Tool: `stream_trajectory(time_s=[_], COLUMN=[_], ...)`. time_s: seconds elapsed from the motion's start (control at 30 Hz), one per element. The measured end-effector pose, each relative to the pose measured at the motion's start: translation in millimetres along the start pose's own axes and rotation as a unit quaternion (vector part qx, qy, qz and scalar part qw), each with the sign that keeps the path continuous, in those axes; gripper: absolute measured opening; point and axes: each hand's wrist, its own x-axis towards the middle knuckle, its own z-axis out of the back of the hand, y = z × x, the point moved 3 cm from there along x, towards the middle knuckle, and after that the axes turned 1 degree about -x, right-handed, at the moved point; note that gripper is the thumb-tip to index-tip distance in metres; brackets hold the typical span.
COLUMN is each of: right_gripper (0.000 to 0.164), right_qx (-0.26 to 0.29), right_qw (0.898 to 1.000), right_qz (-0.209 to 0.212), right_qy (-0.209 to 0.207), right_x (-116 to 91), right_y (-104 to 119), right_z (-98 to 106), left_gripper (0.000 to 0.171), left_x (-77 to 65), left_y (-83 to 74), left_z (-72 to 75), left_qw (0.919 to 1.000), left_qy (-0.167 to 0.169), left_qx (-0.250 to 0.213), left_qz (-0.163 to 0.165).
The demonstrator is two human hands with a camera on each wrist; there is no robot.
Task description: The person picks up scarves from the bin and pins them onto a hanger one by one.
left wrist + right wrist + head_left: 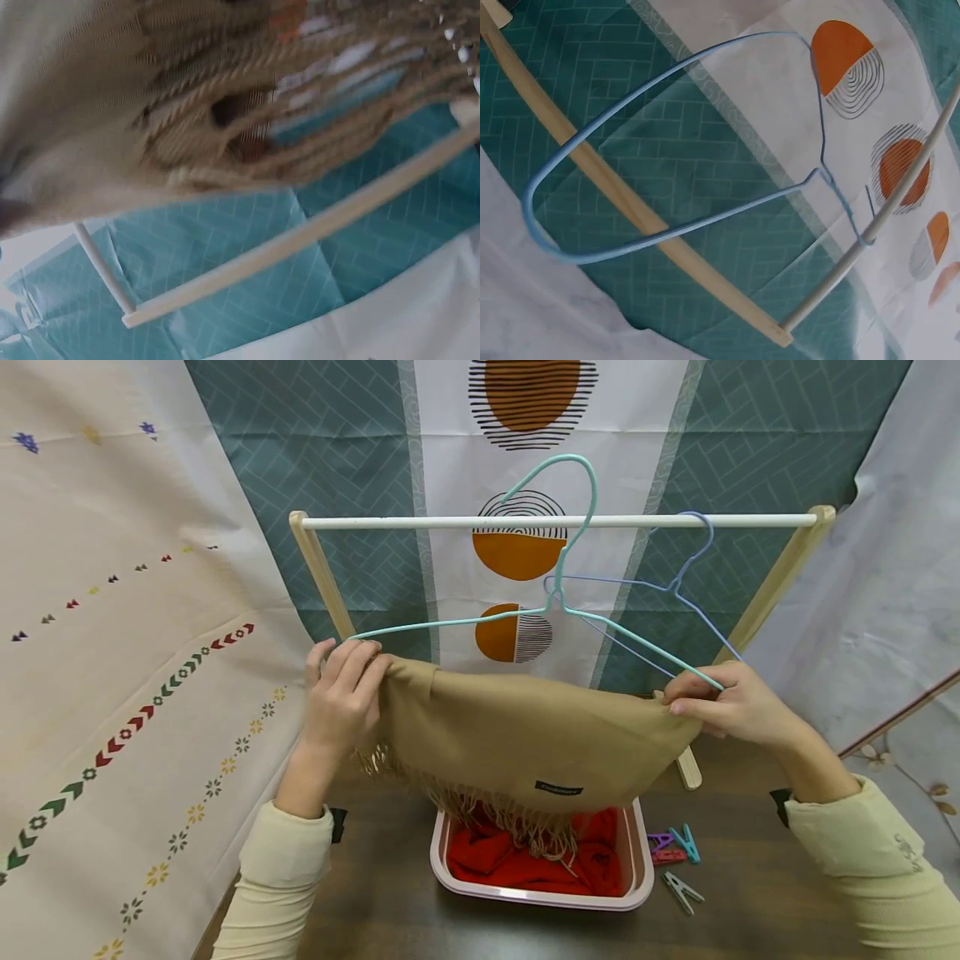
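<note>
A tan fringed scarf (517, 727) with a dark label is stretched between my hands over a mint-green hanger (450, 623), whose hook points up in front of the rack's rod. My left hand (337, 697) grips the scarf's left end together with the hanger's left corner. At the other side my right hand (731, 702) pinches the scarf's right edge and the hanger's right arm between thumb and fingers. The hanger's lower bar is hidden by the cloth. Twisted fringe (225, 127) fills much of the left wrist view, blurred.
Behind hangs a blue hanger (697, 225) on the white rod (397, 522) of a wooden-legged rack. Below the scarf, a pink-white basket (540, 900) holds red cloth (480, 852). Several clothespins (682, 889) lie on the dark table to its right. Patterned curtains surround everything.
</note>
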Motion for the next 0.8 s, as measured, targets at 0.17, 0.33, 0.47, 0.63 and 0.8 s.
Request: stream_trajectory(time_s=[0.17, 0.33, 0.47, 0.63, 0.8], right_gripper=[0.031, 0.036, 0.038, 0.037, 0.028], right_qx=[-0.097, -0.116, -0.070, -0.018, -0.009], right_qw=[0.995, 0.993, 0.997, 1.000, 0.999], right_qz=[0.001, -0.018, -0.017, -0.004, -0.023], right_qy=[0.003, -0.007, -0.011, -0.005, -0.022], right_x=[-0.1, -0.5, -1.6, -1.6, -3.2], right_y=[2.9, 6.3, 9.0, 7.7, 5.9], right_z=[-2.5, -1.7, 0.1, 1.1, 2.3], left_gripper=[0.015, 0.014, 0.013, 0.015, 0.013], left_x=[-3.0, -2.4, -2.3, -3.2, -2.1], left_y=[1.5, 3.3, 6.5, 8.5, 6.0], left_z=[0.5, 0.6, 0.8, 0.7, -1.1], left_qw=[0.9990, 0.9970, 0.9948, 0.9948, 0.9951], left_qy=[-0.015, -0.029, -0.020, -0.011, -0.008], left_qx=[0.040, 0.064, 0.089, 0.083, 0.062], left_qz=[0.012, 0.031, 0.045, 0.057, 0.077])
